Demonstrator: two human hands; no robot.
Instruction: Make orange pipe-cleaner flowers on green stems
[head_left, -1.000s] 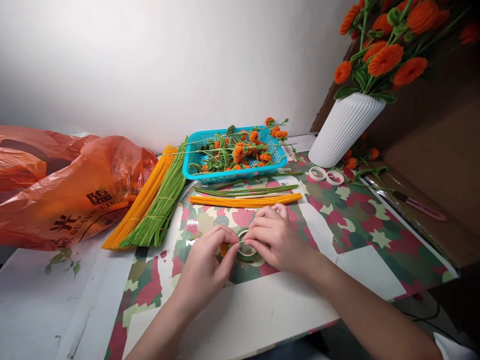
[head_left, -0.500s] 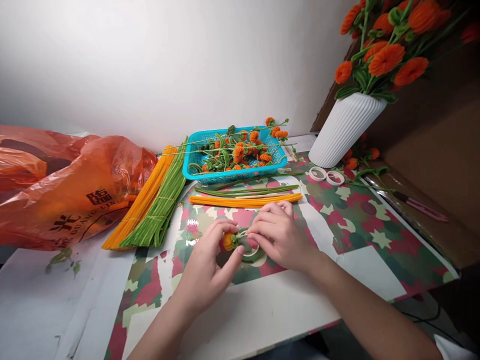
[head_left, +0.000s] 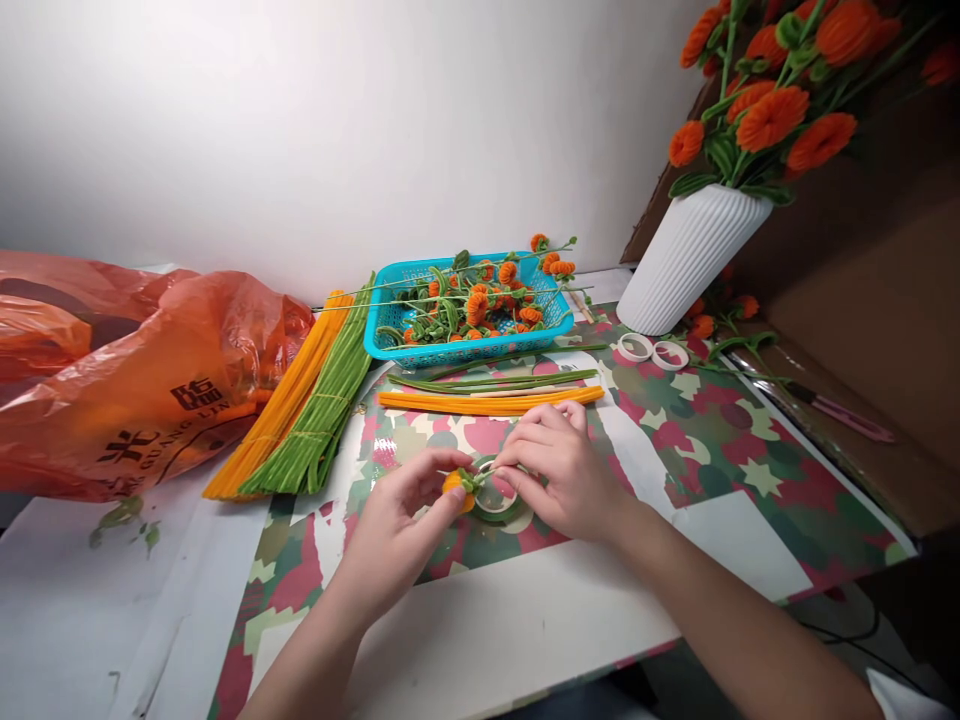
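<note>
My left hand (head_left: 405,525) pinches a small yellow-orange pipe-cleaner flower (head_left: 459,490) between thumb and fingertips, its green base pointing right. The fingertips of my right hand (head_left: 559,470) close on the flower's short stem (head_left: 484,476). Just below that stem lies a roll of green tape (head_left: 496,515) on the table, partly covered by my right fingers. Whether a strip of tape runs between the roll and the stem is too small to tell. Beyond my hands lie a row of yellow pipe cleaners (head_left: 487,402) and some thin green stems (head_left: 517,380).
A blue basket (head_left: 469,354) with orange flowers stands at the back. Bundled yellow pipe cleaners (head_left: 281,400) and green pipe cleaners (head_left: 319,400) lie left, beside an orange plastic bag (head_left: 150,390). At right are a white vase (head_left: 686,260), two white rings (head_left: 652,350) and a pink cutter (head_left: 847,412).
My left hand has shifted slightly left and its thumb has come down onto the flower, which has turned a little. My right hand stays nearly in place at the stem.
</note>
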